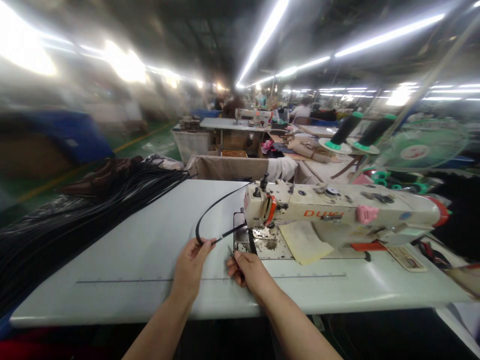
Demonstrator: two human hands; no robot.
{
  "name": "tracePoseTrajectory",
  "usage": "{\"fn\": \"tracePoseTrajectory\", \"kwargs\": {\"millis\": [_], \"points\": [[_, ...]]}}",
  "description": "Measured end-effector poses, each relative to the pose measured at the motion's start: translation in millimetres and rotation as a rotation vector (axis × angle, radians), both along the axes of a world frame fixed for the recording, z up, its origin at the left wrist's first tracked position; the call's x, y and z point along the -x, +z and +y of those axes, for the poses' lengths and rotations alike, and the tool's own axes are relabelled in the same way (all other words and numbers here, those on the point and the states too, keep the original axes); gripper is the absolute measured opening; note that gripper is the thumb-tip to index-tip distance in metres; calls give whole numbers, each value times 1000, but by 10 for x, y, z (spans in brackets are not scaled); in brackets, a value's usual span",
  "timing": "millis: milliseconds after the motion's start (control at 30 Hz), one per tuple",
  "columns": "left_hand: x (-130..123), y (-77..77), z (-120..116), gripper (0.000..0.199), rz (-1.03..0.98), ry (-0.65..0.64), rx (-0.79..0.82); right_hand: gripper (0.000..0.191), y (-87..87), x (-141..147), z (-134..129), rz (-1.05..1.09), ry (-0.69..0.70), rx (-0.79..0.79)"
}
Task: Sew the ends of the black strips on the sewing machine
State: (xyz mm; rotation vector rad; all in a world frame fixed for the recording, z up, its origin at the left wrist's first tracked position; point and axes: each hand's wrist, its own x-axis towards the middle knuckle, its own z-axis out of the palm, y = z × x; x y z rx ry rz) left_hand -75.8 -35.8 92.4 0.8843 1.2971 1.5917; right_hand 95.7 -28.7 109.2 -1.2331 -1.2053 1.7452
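Observation:
Between the thumb and fingers of my left hand [191, 262] is a narrow black strap [198, 222]. The strap curves up and back in a loop towards the sewing machine's head. Another black length runs from near my fingers to the needle area, with a small pale spot where the two meet. My right hand [247, 270] is closed, just left of the machine's bed, around a small pointed metal blade [230, 251]; its handle is hidden in my fingers. The white sewing machine [288, 205] stands right of both hands, its metal needle plate [262, 233] partly visible.
A pile of long black straps [93, 210] covers the table's left side. A yellowish cloth [305, 242] lies under the machine arm. Black thread cones [343, 131] and a green fan [423, 145] stand behind at right. A fabric-lined bin [228, 167] adjoins the table's far edge.

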Motion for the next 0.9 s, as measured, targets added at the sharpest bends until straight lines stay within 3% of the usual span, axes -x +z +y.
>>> {"fn": "tracePoseTrajectory", "kwargs": {"millis": [367,567,633,733,800,900], "points": [[149,58,-385,34,193,25,-10,54,67,237,127,-11,115,-69],[299,112,-464,39,308,-5,51,30,102,169,45,-195,56,-243],[441,105,-470,45,339,-27,72,18,122,71,-25,-401,7,-415],[761,67,-460,50,415,-72,110,8,129,-123,-137,-938,-31,-767],[1032,30,-448,51,567,-72,152,29,105,-252,-192,-1224,-53,-867],[1483,-16,-436,57,829,-30,219,55,33,-403,-242,-1400,-8,-816]]}}
